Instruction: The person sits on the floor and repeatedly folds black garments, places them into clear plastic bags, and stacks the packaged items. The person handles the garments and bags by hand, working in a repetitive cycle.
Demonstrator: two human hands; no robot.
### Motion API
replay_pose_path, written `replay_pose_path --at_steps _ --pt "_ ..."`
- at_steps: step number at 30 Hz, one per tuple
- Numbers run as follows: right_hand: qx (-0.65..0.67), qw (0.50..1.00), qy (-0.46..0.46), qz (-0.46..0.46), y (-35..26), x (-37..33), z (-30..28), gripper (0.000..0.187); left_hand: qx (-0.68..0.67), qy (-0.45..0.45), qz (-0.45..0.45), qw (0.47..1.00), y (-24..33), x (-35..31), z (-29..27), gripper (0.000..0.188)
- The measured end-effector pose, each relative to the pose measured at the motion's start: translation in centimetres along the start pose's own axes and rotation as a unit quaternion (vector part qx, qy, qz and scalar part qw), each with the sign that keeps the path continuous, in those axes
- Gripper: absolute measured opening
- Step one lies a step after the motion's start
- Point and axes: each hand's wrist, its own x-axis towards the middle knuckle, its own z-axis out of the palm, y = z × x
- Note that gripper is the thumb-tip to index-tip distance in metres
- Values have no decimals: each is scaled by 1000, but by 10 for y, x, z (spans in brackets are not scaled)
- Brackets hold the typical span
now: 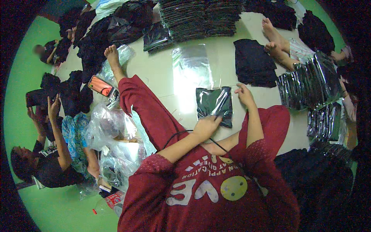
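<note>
A folded black garment inside a clear plastic bag [213, 104] lies on the pale floor between my legs. My left hand [206, 125] presses on its near edge, fingers curled at the bag's open end. At the bag's far right corner rests my right hand [245, 94], fingertips touching the floor and the bag's edge. An empty clear plastic bag [191, 67] lies flat just beyond it. A folded black garment [253, 62] lies unbagged to the right.
Stacks of bagged black garments [201, 17] stand at the far side and more bagged stacks [309, 85] at the right. A heap of clear bags [112, 135] and a phone [101, 86] lie at my left. Another person [50, 154] sits left; someone's bare feet [276, 42] rest at right.
</note>
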Motion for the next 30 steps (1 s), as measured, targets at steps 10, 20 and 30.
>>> replay_pose_path --at_steps 10,20,30 --pt "-64 997 21 26 -13 -4 2 37 -249 77 -163 952 -127 -32 -240 27" --pt "-121 990 47 55 -33 -3 1 36 206 403 -75 888 -260 57 -281 34" --pt "-134 988 51 59 -42 -4 3 38 196 341 -197 898 -317 119 -140 51"
